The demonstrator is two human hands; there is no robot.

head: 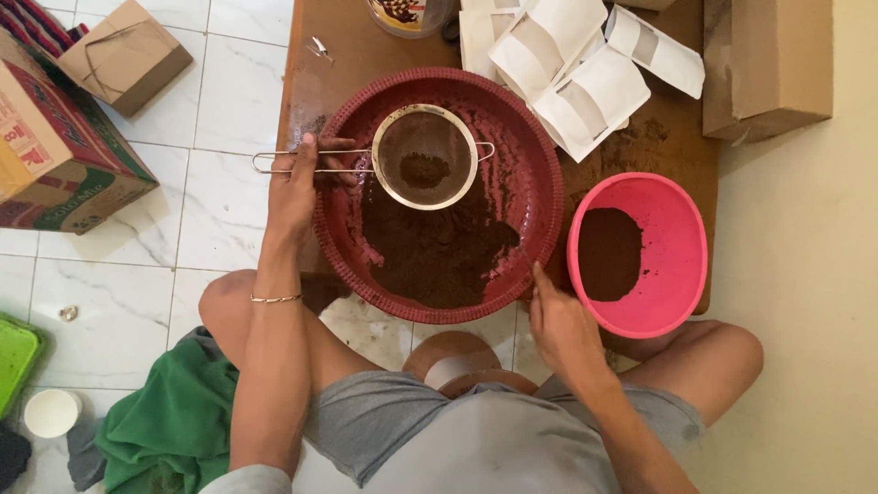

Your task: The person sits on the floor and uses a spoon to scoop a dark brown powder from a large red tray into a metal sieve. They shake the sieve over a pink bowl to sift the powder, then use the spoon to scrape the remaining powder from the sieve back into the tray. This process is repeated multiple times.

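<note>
My left hand (297, 187) grips the wire handle of a round metal sieve (424, 157), holding it level over a wide dark-red tray (540, 155). A small clump of brown powder sits in the sieve's mesh. A heap of sifted brown powder (437, 252) lies in the tray below. My right hand (560, 325) rests at the tray's near right rim, fingers loosely curled, one finger pointing up between the tray and a pink bowl (672, 229). The pink bowl holds more brown powder on its left side.
Several white window pouches (585, 69) lie beyond the tray on the low brown table (315, 87). Cardboard boxes stand at right (768, 64) and on the tiled floor at left (55, 146). A green cloth (169, 416) and a white cup (50, 412) lie by my left knee.
</note>
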